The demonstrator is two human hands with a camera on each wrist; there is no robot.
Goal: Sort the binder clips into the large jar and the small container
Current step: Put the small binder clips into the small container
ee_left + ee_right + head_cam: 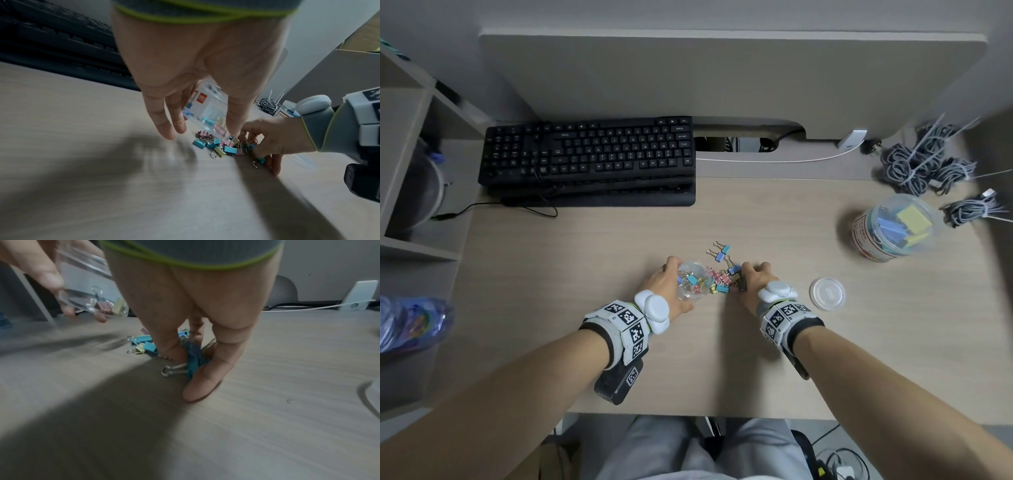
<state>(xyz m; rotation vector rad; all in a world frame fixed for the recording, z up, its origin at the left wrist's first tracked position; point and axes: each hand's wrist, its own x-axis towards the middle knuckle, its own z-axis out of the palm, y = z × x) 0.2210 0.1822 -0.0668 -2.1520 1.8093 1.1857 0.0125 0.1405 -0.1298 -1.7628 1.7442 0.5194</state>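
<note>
light wood makes up the worktop (585, 274) where i sit, with one black keyboard (589, 161) at the back and some bundles of grey cable (928, 164) in the far right corner.

my left hand (664, 284) has its grip curled round one small container (693, 279). it is see-through, tipped on its side with the mouth toward the pile, and a few small clips sit inside. its one round lid (827, 293) lies flat on the worktop, to the right of my right wrist.

one pile of small binder clips (724, 282) lies between my two hands, in pink, blue, teal and yellow. they are too tangled for me to count. two more blue clips lie just behind the pile.

my right hand (755, 277) is at the right edge of the pile. its grip is narrow, with thumb and fingers pinching a teal clip (194, 365) against the worktop.

one large jar (893, 228) stands well apart at the right, with big blue and yellow clips inside.
</note>
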